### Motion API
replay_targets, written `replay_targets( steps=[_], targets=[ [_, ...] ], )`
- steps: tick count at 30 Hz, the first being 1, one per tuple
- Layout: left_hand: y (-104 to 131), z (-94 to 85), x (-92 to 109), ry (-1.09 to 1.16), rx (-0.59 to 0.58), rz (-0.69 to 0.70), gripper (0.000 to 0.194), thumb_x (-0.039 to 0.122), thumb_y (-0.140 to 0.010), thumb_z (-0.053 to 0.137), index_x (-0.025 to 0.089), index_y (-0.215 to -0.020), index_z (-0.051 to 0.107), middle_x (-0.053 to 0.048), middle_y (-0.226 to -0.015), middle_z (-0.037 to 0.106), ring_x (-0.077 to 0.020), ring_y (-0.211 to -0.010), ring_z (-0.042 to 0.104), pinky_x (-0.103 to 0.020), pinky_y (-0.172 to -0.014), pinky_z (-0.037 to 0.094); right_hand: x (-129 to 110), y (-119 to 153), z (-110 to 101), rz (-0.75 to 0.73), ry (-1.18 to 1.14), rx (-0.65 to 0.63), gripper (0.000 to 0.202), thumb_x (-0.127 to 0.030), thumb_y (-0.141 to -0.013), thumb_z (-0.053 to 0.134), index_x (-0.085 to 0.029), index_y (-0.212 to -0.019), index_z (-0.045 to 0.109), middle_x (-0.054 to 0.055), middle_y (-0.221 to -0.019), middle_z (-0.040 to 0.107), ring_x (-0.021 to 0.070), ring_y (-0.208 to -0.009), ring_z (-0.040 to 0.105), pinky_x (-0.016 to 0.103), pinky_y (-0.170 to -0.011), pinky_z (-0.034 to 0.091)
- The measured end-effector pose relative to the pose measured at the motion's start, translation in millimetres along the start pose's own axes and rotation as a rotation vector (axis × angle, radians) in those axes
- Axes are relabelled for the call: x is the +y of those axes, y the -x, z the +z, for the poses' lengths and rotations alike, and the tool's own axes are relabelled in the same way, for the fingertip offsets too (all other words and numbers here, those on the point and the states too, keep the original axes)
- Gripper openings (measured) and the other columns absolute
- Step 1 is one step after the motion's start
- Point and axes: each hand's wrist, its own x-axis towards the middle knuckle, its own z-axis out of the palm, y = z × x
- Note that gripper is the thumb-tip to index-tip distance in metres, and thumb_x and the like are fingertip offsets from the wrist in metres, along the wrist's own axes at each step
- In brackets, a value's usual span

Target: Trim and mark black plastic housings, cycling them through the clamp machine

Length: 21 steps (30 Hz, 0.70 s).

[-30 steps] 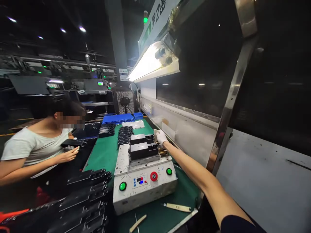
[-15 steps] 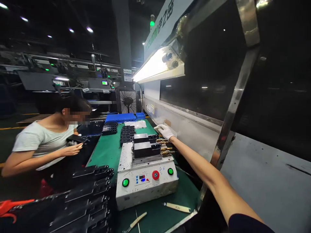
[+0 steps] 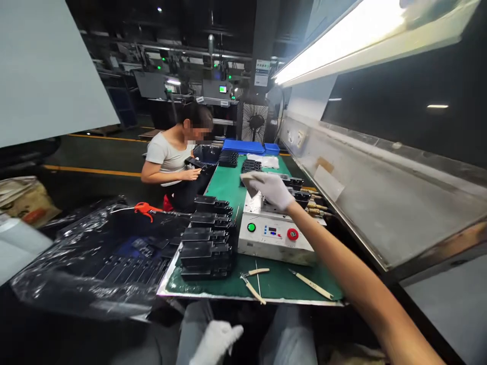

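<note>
In a white glove, my right hand (image 3: 273, 190) is raised over the left part of the white control box (image 3: 274, 246). Its fingers pinch a thin, bent grey-brown piece (image 3: 249, 184), like a folded cloth; its exact kind does not show. Behind the wrist, black plastic housings (image 3: 300, 195) sit on the box, partly hidden by the hand. My left hand (image 3: 218, 340), also in a white glove, is low over my lap with its fingers curled in. Whatever it may hold is hidden.
Black housings (image 3: 207, 248) stand in a row along the green table's left edge. Nippers (image 3: 253, 284) and a cream-handled knife (image 3: 312, 285) lie in front. An orange air gun (image 3: 146, 209) rests on a plastic-lined bin (image 3: 76, 263). A co-worker (image 3: 171, 157) sits beyond, holding a black part.
My right hand has come back from beside the machine wall to above the control box, now with the grey-brown piece. My view has swung left and down, bringing my left hand into sight.
</note>
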Motion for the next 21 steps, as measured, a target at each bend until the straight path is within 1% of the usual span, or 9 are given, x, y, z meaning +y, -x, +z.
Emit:
replay_targets(
  steps=[1, 2, 4, 6, 8, 11, 15, 17, 21],
  targets=[
    [-1.3, -24.3, 5.6, -0.007, 0.007, 0.044, 0.048, 0.060, -0.083, 0.066, 0.016, -0.064, 0.065, -0.002, -0.066, 0.068, -0.0198, -0.073, 0.067, -0.037, -0.074, 0.056, -6.5, 40.2, 6.4, -0.019, -0.038, -0.003, 0.030, -0.028, -0.101, 0.053, -0.027, -0.122, 0.074, 0.001, -0.108, 0.076, 0.0191, -0.094, 0.067, 0.032, -0.089, 0.052],
    [-4.2, -50.7, 13.9, -0.008, 0.037, 0.129, 0.048, 0.059, -0.087, 0.062, 0.018, -0.064, 0.066, -0.002, -0.071, 0.070, -0.0196, -0.079, 0.067, -0.035, -0.080, 0.055, -9.6, 84.9, 14.9, -0.026, -0.051, -0.016, 0.027, -0.030, -0.100, 0.056, -0.030, -0.117, 0.077, 0.001, -0.107, 0.076, 0.0197, -0.094, 0.067, 0.032, -0.088, 0.052],
    [-14.8, -104.1, 37.1, -0.062, 0.187, 0.484, 0.034, 0.050, -0.094, 0.055, 0.023, -0.097, 0.075, -0.004, -0.102, 0.077, -0.0206, -0.102, 0.068, -0.035, -0.097, 0.053, -6.7, 175.8, 40.0, 0.047, 0.037, -0.011, 0.024, -0.029, -0.099, 0.059, -0.032, -0.112, 0.079, 0.004, -0.105, 0.075, 0.0227, -0.096, 0.066, 0.035, -0.089, 0.053],
    [-30.7, -147.9, 65.1, -0.336, 0.367, 0.705, 0.028, 0.044, -0.094, 0.058, 0.027, -0.108, 0.075, -0.007, -0.120, 0.075, -0.0237, -0.119, 0.064, -0.040, -0.110, 0.046, 4.1, 251.5, 72.7, 0.212, 0.196, 0.019, 0.024, -0.023, -0.095, 0.061, -0.030, -0.108, 0.080, 0.009, -0.101, 0.074, 0.0263, -0.096, 0.065, 0.039, -0.085, 0.054],
    [-49.2, -174.2, 91.4, -0.669, 0.405, 0.737, 0.039, 0.046, -0.090, 0.063, 0.023, -0.120, 0.070, -0.012, -0.130, 0.071, -0.0284, -0.124, 0.062, -0.044, -0.110, 0.045, 15.8, 301.0, 103.4, 0.364, 0.280, 0.006, 0.026, -0.019, -0.092, 0.060, -0.028, -0.104, 0.081, 0.011, -0.100, 0.073, 0.0275, -0.095, 0.065, 0.040, -0.085, 0.055],
    [-71.5, -183.4, 118.8, -1.008, 0.293, 0.725, 0.056, 0.048, -0.084, 0.069, 0.016, -0.130, 0.063, -0.018, -0.130, 0.068, -0.0334, -0.118, 0.063, -0.044, -0.101, 0.049, 28.0, 332.6, 124.9, 0.461, 0.254, -0.063, 0.026, -0.021, -0.092, 0.062, -0.030, -0.109, 0.079, 0.008, -0.107, 0.074, 0.0252, -0.101, 0.067, 0.037, -0.089, 0.055],
    [-79.5, -174.9, 132.1, -1.092, 0.257, 0.713, 0.057, 0.045, -0.075, 0.077, 0.018, -0.124, 0.063, -0.015, -0.117, 0.069, -0.0340, -0.103, 0.063, -0.041, -0.086, 0.049, 45.4, 345.4, 103.5, 0.694, 0.409, 0.026, 0.030, -0.027, -0.098, 0.056, -0.023, -0.122, 0.074, 0.013, -0.121, 0.071, 0.0281, -0.114, 0.063, 0.041, -0.100, 0.049],
    [-77.6, -171.1, 133.0, -1.109, 0.268, 0.688, 0.052, 0.043, -0.072, 0.079, 0.019, -0.115, 0.065, -0.012, -0.108, 0.069, -0.0323, -0.097, 0.062, -0.039, -0.081, 0.048, 56.7, 352.8, 87.5, 0.803, 0.490, 0.060, 0.028, -0.025, -0.096, 0.058, -0.016, -0.116, 0.075, 0.020, -0.119, 0.070, 0.0337, -0.112, 0.062, 0.046, -0.097, 0.048],
    [-71.9, -165.5, 130.6, -1.096, 0.260, 0.636, 0.048, 0.047, -0.068, 0.079, 0.018, -0.104, 0.065, -0.013, -0.107, 0.070, -0.0324, -0.099, 0.063, -0.039, -0.084, 0.048, 71.8, 363.1, 75.0, 0.895, 0.523, 0.015, 0.011, -0.023, -0.088, 0.067, -0.016, -0.087, 0.075, 0.018, -0.098, 0.072, 0.0327, -0.097, 0.066, 0.040, -0.083, 0.048]
  ],
)
